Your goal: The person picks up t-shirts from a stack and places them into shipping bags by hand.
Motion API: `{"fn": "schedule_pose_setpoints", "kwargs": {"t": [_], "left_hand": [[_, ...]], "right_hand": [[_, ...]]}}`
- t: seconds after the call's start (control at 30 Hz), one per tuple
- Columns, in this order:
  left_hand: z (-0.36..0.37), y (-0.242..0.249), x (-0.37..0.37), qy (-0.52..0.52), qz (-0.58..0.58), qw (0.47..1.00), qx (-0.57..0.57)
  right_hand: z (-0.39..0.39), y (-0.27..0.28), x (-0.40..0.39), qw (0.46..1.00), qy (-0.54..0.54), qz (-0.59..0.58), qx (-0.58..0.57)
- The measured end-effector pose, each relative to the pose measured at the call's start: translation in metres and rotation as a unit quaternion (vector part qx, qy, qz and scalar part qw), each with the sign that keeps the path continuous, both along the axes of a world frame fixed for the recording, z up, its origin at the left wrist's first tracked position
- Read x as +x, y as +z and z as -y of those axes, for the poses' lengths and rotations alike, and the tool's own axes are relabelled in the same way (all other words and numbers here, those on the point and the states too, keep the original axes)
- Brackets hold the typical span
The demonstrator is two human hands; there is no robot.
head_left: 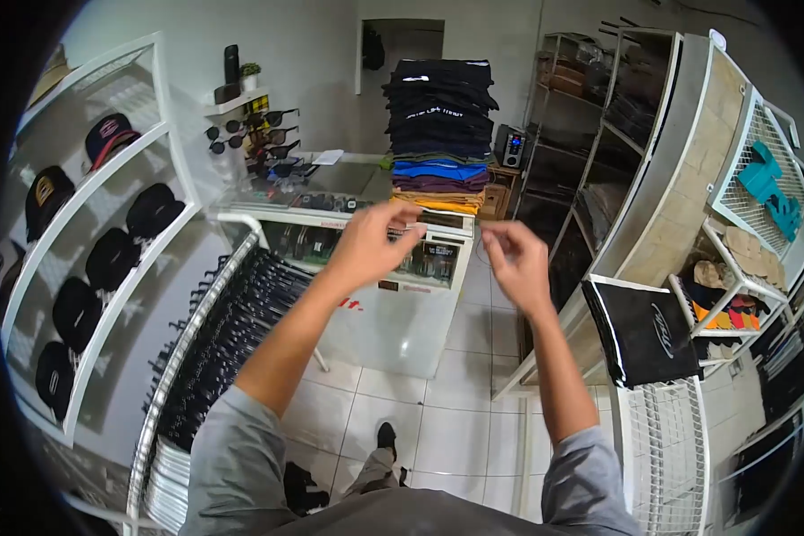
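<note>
My left hand [375, 241] is raised in front of the glass display counter [375, 322], thumb and index finger curled towards each other around something too small to make out. To its right, my right hand [518, 263] is held up with its fingers bent and pinched; a thin dark line seems to hang by its fingertips, but I cannot make it out. Between and beyond the hands, a tall stack of folded shirts [438, 125] stands on the counter, black on top, with blue, maroon and yellow ones lower down.
Caps [76, 308] sit on a white rack at the left, beside a rail of black hangers [232, 339]. Sunglasses [272, 138] stand on the counter's far left. Metal shelves [581, 134] rise at the right, near a black folded item [643, 330] on a wire rack.
</note>
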State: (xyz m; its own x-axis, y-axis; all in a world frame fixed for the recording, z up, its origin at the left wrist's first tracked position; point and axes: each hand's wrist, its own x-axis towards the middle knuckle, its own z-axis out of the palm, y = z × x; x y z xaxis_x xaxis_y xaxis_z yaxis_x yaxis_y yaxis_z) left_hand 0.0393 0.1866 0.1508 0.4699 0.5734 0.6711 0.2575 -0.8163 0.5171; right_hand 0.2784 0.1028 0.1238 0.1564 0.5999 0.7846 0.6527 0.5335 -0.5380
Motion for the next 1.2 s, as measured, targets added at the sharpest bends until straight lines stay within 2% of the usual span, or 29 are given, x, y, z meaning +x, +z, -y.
{"fn": "schedule_pose_setpoints", "kwargs": {"t": [0.13,0.2,0.27,0.37,0.57,0.6,0.7,0.9,1.0,1.07,1.13,1.2], "left_hand": [[-0.087,0.046,0.032,-0.012,0.030,0.999,0.039],[-0.138,0.066,0.044,0.003,0.011,0.996,0.092],[-0.190,0.086,0.059,-0.007,0.027,0.993,0.114],[-0.253,0.116,0.078,0.058,0.023,0.972,0.225],[-0.361,0.135,0.121,0.128,0.056,0.950,0.278],[-0.370,0.136,0.126,0.154,0.075,0.939,0.298],[-0.386,0.130,0.136,0.177,0.085,0.939,0.282],[-0.390,0.121,0.137,0.226,0.091,0.931,0.273],[-0.390,0.119,0.136,0.246,0.082,0.928,0.267],[-0.388,0.119,0.137,0.259,0.083,0.926,0.260],[-0.387,0.119,0.138,0.276,0.072,0.924,0.255],[-0.386,0.118,0.139,0.279,0.073,0.922,0.257]], "right_hand": [[-0.094,0.044,0.022,0.993,-0.074,0.077,0.054],[-0.142,0.069,0.029,0.993,-0.061,0.054,0.082],[-0.190,0.092,0.043,0.982,-0.090,0.116,0.121],[-0.264,0.126,0.064,0.973,-0.120,0.132,0.148],[-0.346,0.165,0.080,0.943,-0.189,0.214,0.173],[-0.354,0.170,0.082,0.943,-0.189,0.214,0.169],[-0.376,0.181,0.085,0.901,-0.235,0.318,0.180],[-0.385,0.191,0.091,0.874,-0.209,0.413,0.147],[-0.388,0.199,0.089,0.881,-0.200,0.419,0.098],[-0.391,0.203,0.089,0.875,-0.206,0.426,0.100],[-0.405,0.202,0.094,0.840,-0.242,0.463,0.147],[-0.414,0.194,0.096,0.846,-0.244,0.448,0.152]]}}
